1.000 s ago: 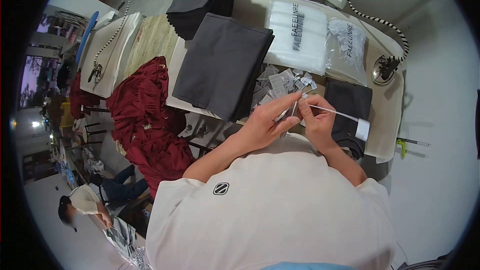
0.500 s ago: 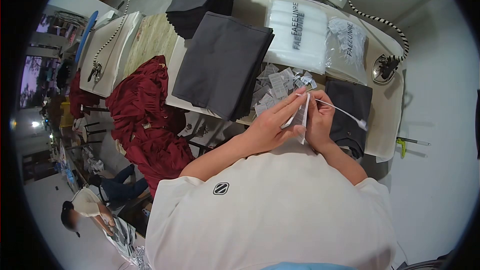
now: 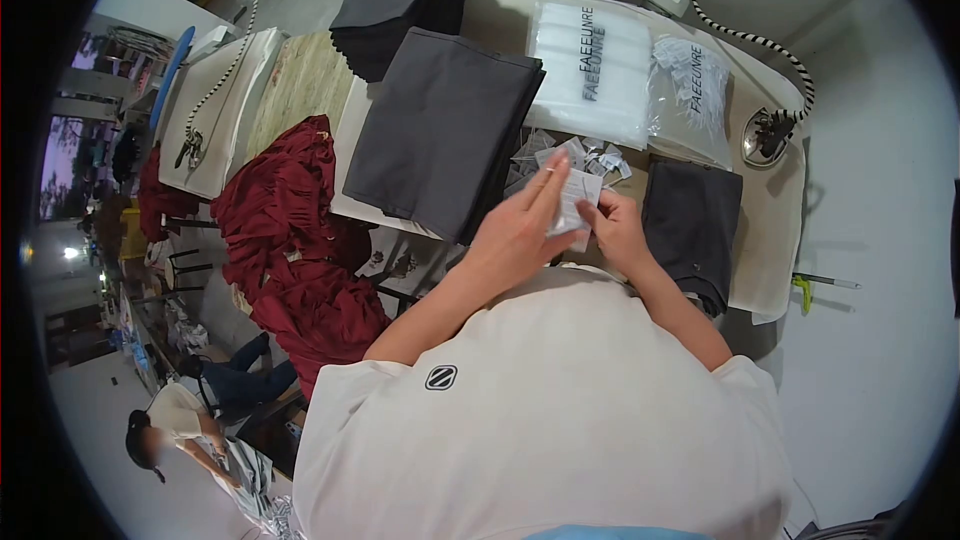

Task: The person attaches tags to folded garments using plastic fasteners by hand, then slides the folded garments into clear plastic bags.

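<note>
A white printed tag (image 3: 581, 197) is held up in front of my chest between both hands. My left hand (image 3: 518, 238) has its fingers laid along the tag's left side, with the thumb below against it. From the other side, my right hand (image 3: 618, 230) pinches the tag's right edge between thumb and fingers. Just beyond my hands lies a loose pile of white and clear tags (image 3: 545, 150). Right of my right hand is a folded dark garment (image 3: 692, 225) with a button near its lower end. My palms hide part of the tag.
Folded grey garments (image 3: 440, 130) are stacked to the left, with a dark stack (image 3: 400, 5) behind. Printed plastic bags (image 3: 590, 90) lie at the back. An iron (image 3: 768, 137) rests on the right. Red cloth (image 3: 290, 230) hangs at left; another person (image 3: 175, 410) works far off.
My hands have shifted slightly left, and the tag has turned so its printed face shows. The white string that stuck out to the right is no longer visible.
</note>
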Tool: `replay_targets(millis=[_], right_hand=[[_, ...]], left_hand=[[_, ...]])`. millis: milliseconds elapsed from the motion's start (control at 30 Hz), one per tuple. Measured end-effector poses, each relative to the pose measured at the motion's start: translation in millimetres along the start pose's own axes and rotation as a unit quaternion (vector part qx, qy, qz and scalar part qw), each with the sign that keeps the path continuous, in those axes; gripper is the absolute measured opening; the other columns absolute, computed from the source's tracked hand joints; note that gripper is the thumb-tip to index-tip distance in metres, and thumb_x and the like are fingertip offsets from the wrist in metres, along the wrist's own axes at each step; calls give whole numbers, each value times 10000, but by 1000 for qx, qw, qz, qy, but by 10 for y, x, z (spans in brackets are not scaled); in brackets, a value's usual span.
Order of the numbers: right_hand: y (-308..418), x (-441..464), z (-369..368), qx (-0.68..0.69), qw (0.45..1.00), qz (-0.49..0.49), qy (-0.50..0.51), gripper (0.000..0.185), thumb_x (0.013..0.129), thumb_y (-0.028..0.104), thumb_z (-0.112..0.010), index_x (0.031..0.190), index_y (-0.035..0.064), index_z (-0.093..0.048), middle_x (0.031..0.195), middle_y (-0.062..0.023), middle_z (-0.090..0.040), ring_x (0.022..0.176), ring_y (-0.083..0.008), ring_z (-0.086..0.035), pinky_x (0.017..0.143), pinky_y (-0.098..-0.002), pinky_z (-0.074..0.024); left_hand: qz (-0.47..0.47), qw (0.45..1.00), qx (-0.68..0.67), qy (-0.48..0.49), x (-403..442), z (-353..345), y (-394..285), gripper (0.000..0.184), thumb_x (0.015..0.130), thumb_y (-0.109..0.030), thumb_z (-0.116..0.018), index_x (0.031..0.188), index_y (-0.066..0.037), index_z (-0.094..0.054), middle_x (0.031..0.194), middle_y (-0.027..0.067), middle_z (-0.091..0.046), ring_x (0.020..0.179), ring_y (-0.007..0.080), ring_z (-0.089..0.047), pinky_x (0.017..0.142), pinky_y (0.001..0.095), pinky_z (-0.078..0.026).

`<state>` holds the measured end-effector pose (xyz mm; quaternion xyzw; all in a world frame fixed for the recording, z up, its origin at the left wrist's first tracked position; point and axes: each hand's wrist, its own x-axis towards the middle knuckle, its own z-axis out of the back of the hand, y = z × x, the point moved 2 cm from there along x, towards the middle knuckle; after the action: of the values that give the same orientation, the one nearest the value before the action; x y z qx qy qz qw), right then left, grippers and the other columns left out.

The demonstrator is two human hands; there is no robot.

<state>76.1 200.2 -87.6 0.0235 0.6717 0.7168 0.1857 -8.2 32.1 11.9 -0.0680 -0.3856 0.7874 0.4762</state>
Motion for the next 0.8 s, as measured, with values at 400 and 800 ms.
replay_targets(millis=[400,800], right_hand=[[-797,1077,-411,-221,968,67,95,369,977,290,-640,799,-29,-690,641,-157,-642,575,-265,-602,584,-440,-465],[-1102,1449,-200,-145,989,-37,19,259,957,186,-657,944,-70,-690,733,-123,-725,540,-159,-648,526,-322,-504]], left_hand=[[156,980,103,70,-62,194,401,733,880,-123,-757,1498,38,-397,1524,191,-481,1051,362,-668,882,379,-560],[368,721,-581,-87,-509,210,508,424,1001,-148,-599,1396,-17,-515,1255,193,-644,933,230,-698,738,389,-615]])
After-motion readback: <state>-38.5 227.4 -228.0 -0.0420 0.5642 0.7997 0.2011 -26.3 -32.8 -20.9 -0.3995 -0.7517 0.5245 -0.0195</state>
